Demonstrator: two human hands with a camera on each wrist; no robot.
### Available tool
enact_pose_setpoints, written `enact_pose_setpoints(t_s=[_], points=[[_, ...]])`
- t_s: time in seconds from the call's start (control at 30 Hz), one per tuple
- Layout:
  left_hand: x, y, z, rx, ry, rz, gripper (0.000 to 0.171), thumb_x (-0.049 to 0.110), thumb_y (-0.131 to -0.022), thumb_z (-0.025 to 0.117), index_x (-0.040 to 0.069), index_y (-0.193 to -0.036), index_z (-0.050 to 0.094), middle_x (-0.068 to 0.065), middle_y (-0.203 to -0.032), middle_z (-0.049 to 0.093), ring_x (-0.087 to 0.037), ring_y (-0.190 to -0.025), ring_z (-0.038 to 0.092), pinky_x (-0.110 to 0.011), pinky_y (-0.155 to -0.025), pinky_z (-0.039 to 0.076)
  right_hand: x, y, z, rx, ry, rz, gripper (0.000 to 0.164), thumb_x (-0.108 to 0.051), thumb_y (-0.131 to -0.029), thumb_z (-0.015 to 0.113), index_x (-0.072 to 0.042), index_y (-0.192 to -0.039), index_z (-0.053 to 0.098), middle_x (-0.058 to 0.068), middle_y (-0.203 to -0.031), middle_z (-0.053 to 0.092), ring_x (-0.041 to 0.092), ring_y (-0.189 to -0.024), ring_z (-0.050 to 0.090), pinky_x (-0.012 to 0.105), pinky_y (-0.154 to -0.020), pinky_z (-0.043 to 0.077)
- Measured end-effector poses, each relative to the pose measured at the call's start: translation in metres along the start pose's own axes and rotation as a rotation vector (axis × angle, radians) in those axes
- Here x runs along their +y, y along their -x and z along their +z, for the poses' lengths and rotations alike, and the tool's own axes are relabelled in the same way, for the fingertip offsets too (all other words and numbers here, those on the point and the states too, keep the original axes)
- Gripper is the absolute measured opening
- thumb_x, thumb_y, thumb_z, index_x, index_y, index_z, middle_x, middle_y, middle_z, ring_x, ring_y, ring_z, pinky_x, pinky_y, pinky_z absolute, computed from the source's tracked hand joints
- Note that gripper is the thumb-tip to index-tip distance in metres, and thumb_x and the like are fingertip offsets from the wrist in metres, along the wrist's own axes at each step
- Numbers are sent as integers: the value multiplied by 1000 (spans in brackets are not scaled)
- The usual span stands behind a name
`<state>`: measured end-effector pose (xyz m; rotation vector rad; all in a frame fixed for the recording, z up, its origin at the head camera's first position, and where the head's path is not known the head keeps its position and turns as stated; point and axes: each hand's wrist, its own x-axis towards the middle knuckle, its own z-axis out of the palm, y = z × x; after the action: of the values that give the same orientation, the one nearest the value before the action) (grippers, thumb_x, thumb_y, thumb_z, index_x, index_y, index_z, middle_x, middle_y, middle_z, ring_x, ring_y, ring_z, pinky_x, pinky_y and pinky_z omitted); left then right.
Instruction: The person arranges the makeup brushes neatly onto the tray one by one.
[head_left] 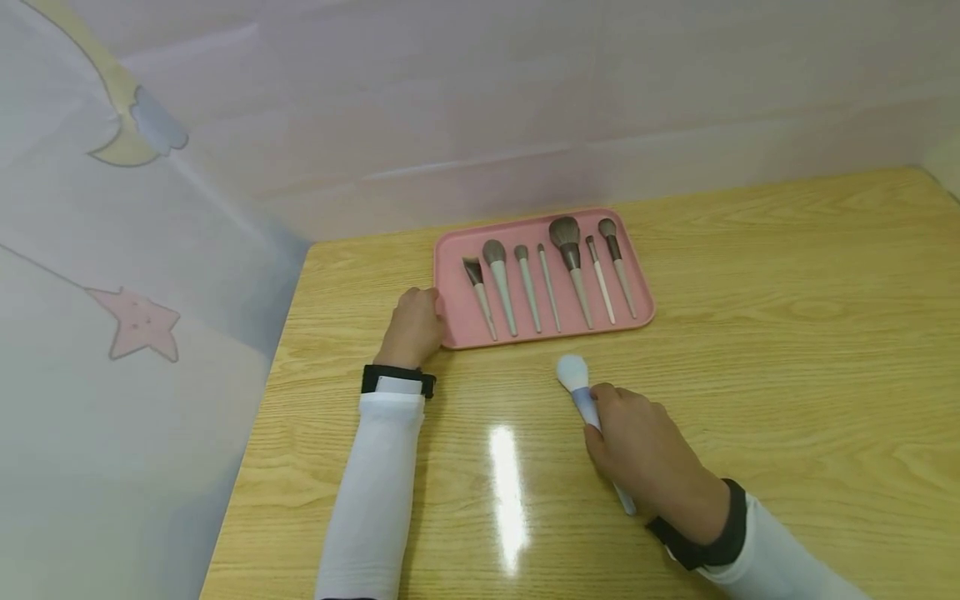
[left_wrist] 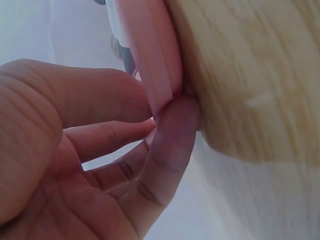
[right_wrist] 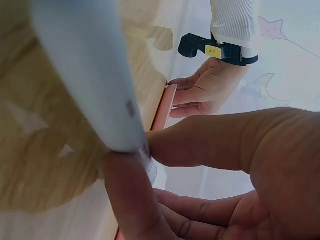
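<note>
A pink tray [head_left: 536,337] lies on the wooden table with several makeup brushes in a row, their bristles toward the wall. My left hand [head_left: 412,329] is at the tray's near left corner; in the left wrist view its thumb and fingers [left_wrist: 172,130] pinch the pink rim [left_wrist: 150,55]. In front of the tray, my right hand [head_left: 645,446] grips a white-bristled makeup brush [head_left: 573,373] with a pale blue band. Its bristles point toward the tray. Close up in the right wrist view, thumb and forefinger pinch the brush's pale handle [right_wrist: 90,75].
The wooden table [head_left: 787,333] meets a pale cloth-covered wall [head_left: 525,100] behind the tray. Another pale wall with a moon and a pink star [head_left: 142,325] stands along the left edge. A bright light reflection [head_left: 508,500] lies between the forearms.
</note>
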<state>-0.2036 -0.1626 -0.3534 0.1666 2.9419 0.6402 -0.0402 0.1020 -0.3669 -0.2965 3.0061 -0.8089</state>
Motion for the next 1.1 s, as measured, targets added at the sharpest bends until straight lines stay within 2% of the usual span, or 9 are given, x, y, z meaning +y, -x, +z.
enact_pose_setpoints(t_s=[0.27, 0.57, 0.8, 0.93, 1.1], points=[[-4, 0, -2, -1, 5, -11, 33, -7, -93, 56, -10, -124, 66, -26, -118, 64, -31, -104, 57, -44, -90, 57, -5, -8, -4, 41, -20, -66, 37, -2, -86, 76, 17, -115, 66, 25, -93, 73, 24, -73, 68, 37, -57, 59], [-6, -1, -2, 6, 9, -6, 31, -8, -91, 56, -9, -120, 67, -26, -118, 65, -32, -106, 58, -45, -92, 57, -19, -32, -16, 62, -27, -123, 32, -2, -88, 74, 16, -113, 66, 22, -90, 73, 22, -70, 66, 35, -54, 57], [-7, -2, -3, 9, 23, 10, 25, -8, -91, 57, -7, -113, 69, -24, -112, 66, -31, -103, 57, -43, -89, 56, -34, -63, -19, 44, -8, -148, 26, -3, -91, 71, 14, -109, 65, 19, -84, 70, 23, -67, 65, 35, -54, 55], [-7, -3, -2, 1, 34, 10, 19, -8, -91, 57, -5, -105, 69, -19, -103, 64, -29, -97, 56, -36, -78, 51, -43, -87, -17, 26, -33, -161, 16, -2, -92, 69, 11, -100, 64, 17, -80, 66, 21, -63, 61, 31, -51, 52], [-7, -3, -3, -5, 54, 16, 14, -7, -92, 56, -1, -96, 68, -12, -89, 59, -25, -84, 55, -27, -65, 43, -59, -119, -11, -4, -62, -158, 14, -4, -94, 67, 9, -98, 62, 16, -79, 65, 21, -62, 61, 29, -49, 50]])
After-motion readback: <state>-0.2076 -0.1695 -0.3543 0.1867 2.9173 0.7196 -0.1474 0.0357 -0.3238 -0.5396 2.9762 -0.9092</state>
